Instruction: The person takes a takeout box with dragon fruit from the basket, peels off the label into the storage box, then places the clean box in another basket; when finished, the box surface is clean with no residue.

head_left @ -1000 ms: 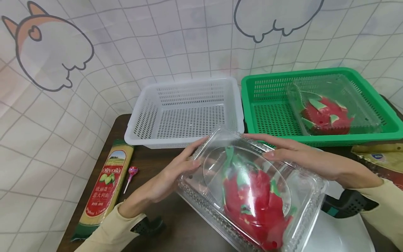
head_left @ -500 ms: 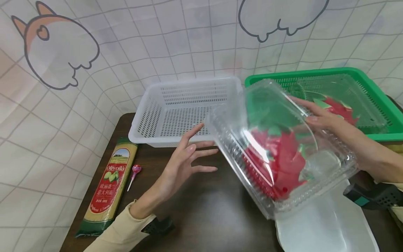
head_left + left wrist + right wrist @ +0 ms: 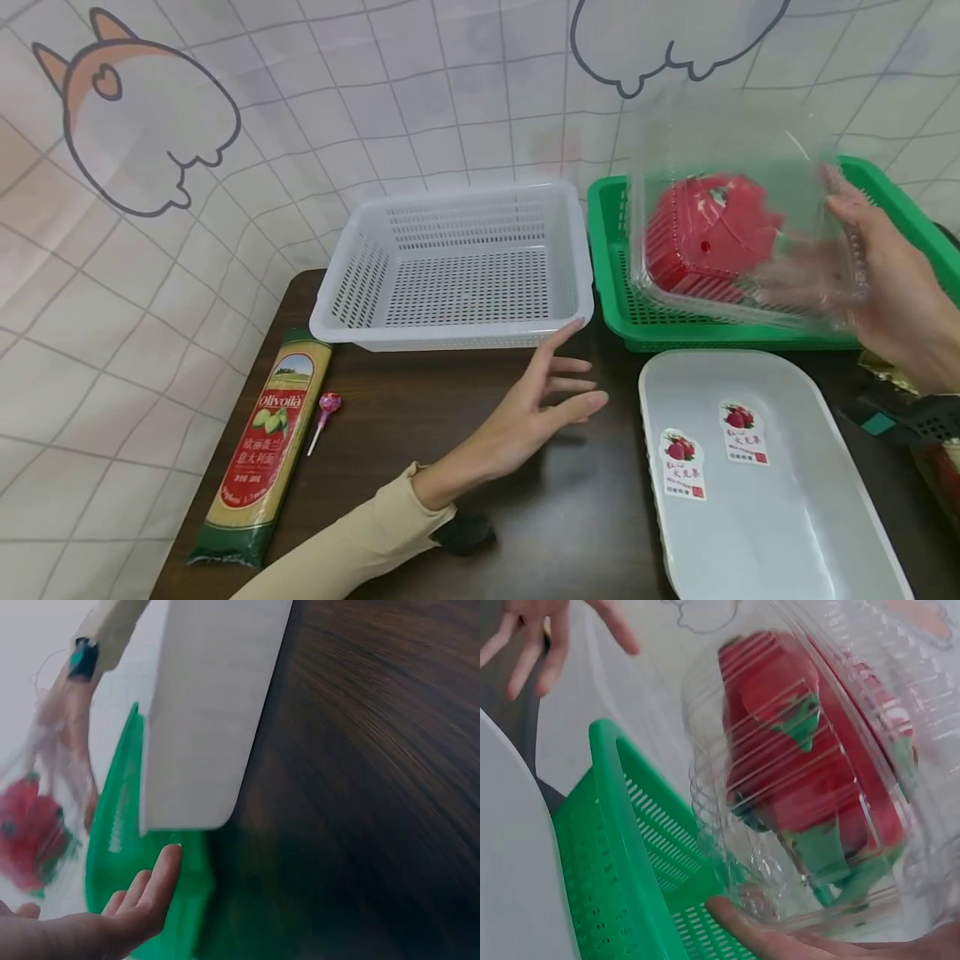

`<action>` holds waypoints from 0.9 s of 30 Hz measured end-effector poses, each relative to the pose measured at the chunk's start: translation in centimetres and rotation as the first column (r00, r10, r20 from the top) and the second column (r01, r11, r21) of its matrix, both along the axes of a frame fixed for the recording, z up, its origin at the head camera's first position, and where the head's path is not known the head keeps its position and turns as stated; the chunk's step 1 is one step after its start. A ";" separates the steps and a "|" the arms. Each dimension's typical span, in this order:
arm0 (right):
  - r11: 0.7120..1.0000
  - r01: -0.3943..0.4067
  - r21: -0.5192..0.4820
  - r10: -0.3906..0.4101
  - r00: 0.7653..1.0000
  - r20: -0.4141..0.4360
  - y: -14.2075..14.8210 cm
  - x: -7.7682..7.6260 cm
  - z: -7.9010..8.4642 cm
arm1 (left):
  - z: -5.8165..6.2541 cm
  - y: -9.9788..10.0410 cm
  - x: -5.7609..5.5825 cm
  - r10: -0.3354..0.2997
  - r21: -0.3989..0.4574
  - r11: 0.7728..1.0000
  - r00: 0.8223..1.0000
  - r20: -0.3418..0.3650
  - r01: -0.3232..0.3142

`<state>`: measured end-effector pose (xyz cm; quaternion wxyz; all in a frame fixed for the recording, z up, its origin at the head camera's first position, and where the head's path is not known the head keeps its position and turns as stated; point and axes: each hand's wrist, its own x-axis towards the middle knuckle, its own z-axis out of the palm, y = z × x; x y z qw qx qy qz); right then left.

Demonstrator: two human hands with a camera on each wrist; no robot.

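A clear plastic clamshell box (image 3: 795, 208) with a red dragon fruit (image 3: 712, 229) inside is held up, tilted, over the green basket (image 3: 750, 337). My right hand (image 3: 900, 275) grips its right edge; in the right wrist view the thumb lies along the plastic below the dragon fruit (image 3: 780, 735). My left hand (image 3: 528, 412) hovers over the table with fingers spread and nothing in them, near the front rim of the white basket (image 3: 450, 337). The second boxed dragon fruit in the green basket is hidden behind the held box.
A white tray (image 3: 780, 525) with two dragon fruit stickers (image 3: 682, 462) stands on the right of the dark table (image 3: 570, 533). A spaghetti packet (image 3: 262, 450) and a lollipop (image 3: 325, 417) lie at the left. Behind hangs a checked cloth (image 3: 450, 100).
My left hand has let go of the clamshell box and moved right over the table. My right hand has carried the box up and right, from above the white tray to over the green basket.
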<state>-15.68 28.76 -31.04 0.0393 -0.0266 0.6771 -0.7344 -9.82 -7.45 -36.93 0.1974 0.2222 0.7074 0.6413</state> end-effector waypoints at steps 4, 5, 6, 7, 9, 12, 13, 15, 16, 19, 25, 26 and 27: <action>0.995 -0.038 -0.089 0.037 0.999 -0.005 0.2 -1.3 -0.6 | -0.7 2.3 -0.8 0.021 -0.082 0.996 0.999 -0.040 -0.025; 0.995 -0.039 -0.093 0.039 0.999 0.000 0.2 -1.5 -0.6 | -0.8 2.9 -1.0 0.033 -0.094 0.995 0.998 -0.052 -0.038; 0.995 -0.038 -0.095 0.039 0.999 0.003 0.1 -1.7 -0.6 | -0.9 3.4 -1.4 0.043 -0.102 0.994 0.997 -0.064 -0.050; 0.995 -0.032 -0.100 0.033 0.999 0.009 0.0 -1.9 -0.6 | -0.9 4.0 -1.7 0.060 -0.111 0.992 0.995 -0.073 -0.068; 0.995 -0.020 -0.099 0.022 0.999 0.025 -0.2 -2.1 -0.5 | -0.8 5.0 -2.3 0.088 -0.119 0.988 0.993 -0.083 -0.097; 0.997 -0.011 -0.080 0.015 0.999 0.047 -0.5 -2.6 -0.5 | -0.7 6.4 -3.1 0.116 -0.109 0.986 0.989 -0.087 -0.125; 0.998 -0.013 -0.066 0.016 0.998 0.054 -0.4 -2.7 -0.6 | -0.6 6.9 -3.3 0.125 -0.098 0.986 0.989 -0.083 -0.133; 0.998 -0.030 -0.056 0.033 0.997 0.064 -0.3 -2.9 -0.6 | -0.6 7.7 -3.8 0.147 -0.091 0.984 0.986 -0.077 -0.154; 0.998 -0.039 -0.045 0.042 0.997 0.066 -0.2 -3.0 -0.6 | -0.5 8.0 -3.9 0.162 -0.091 0.981 0.984 -0.072 -0.168; 0.997 -0.071 -0.026 0.072 0.995 0.070 -0.2 -3.3 -0.5 | -0.5 8.9 -4.4 0.216 -0.107 0.969 0.974 -0.062 -0.222; 0.997 -0.070 0.031 0.067 0.995 0.079 -0.6 -3.6 -0.3 | -0.8 9.6 -4.9 0.254 -0.063 0.964 0.964 -0.077 -0.259; 0.997 -0.069 0.044 0.066 0.995 0.081 -0.7 -3.6 -0.2 | -0.8 9.7 -4.9 0.256 -0.050 0.964 0.963 -0.081 -0.260; 0.996 -0.067 0.061 0.062 0.994 0.086 -0.8 -3.6 0.0 | -0.9 9.8 -5.0 0.262 -0.038 0.963 0.962 -0.082 -0.266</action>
